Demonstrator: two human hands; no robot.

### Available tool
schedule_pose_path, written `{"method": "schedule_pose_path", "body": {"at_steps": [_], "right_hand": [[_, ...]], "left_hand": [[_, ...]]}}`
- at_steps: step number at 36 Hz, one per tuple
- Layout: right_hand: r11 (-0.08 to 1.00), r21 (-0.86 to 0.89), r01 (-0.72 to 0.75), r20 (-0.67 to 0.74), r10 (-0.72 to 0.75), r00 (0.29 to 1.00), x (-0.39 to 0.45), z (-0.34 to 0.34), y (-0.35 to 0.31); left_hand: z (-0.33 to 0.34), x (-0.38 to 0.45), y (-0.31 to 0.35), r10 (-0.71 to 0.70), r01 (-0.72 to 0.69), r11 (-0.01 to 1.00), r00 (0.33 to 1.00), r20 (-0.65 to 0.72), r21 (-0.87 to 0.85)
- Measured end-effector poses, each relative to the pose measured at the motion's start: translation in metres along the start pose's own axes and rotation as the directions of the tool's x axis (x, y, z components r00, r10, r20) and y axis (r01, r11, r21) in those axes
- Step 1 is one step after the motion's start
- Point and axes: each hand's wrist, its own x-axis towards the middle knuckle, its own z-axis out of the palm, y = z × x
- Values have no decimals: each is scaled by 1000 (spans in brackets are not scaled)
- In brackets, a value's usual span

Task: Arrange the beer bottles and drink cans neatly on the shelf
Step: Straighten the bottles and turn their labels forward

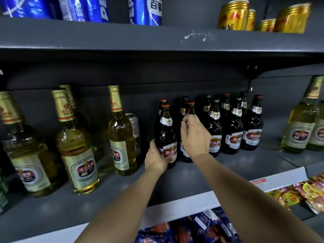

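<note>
My left hand grips the lower body of a dark brown beer bottle with a red-and-white label, standing upright on the middle shelf. My right hand is curled around the shoulder of the neighbouring dark bottle, hiding most of it. Several more dark bottles stand in rows just to the right. Clear bottles of pale golden beer stand to the left, with a silver can behind one of them.
The upper shelf carries blue Pepsi cans and gold cans. More pale bottles stand at the far right. Snack packets lie on the shelf below. A white price strip runs along the front edge.
</note>
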Motion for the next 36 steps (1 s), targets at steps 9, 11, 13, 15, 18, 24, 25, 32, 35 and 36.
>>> {"method": "schedule_pose_path", "body": {"at_steps": [9,11,13,15,18,24,25,32,35,36], "right_hand": [[975,167,143,93,-161,983,19,13,-75],[977,172,125,192,-158,969,27,18,-91],[980,173,99,276,-145,950,34,26,-105],[984,171,54,348,-112,931,38,37,-114],[993,115,21,450,-71,890,38,59,-116],[984,91,-154,586,72,807,42,96,-111],[976,103,-192,603,92,792,43,100,-110],[925,151,-350,719,141,681,46,122,-111],[911,166,-378,707,157,690,42,130,-112],[904,181,-387,687,165,708,39,132,-112]], "left_hand": [[-28,-33,13,518,-475,850,675,-525,228],[-45,-26,16,547,-488,827,582,-601,280],[-61,-15,16,435,-375,893,580,-688,248],[-72,-10,14,263,-206,964,662,-702,166],[-84,-6,2,75,-37,996,862,-501,85],[-105,1,-4,-26,46,999,876,-482,29],[-105,2,-5,-33,53,998,868,-496,26],[-119,18,-10,-113,147,989,849,-517,25],[-117,25,-12,-129,158,987,857,-498,16],[-116,28,-13,-134,157,988,857,-498,5]]}}
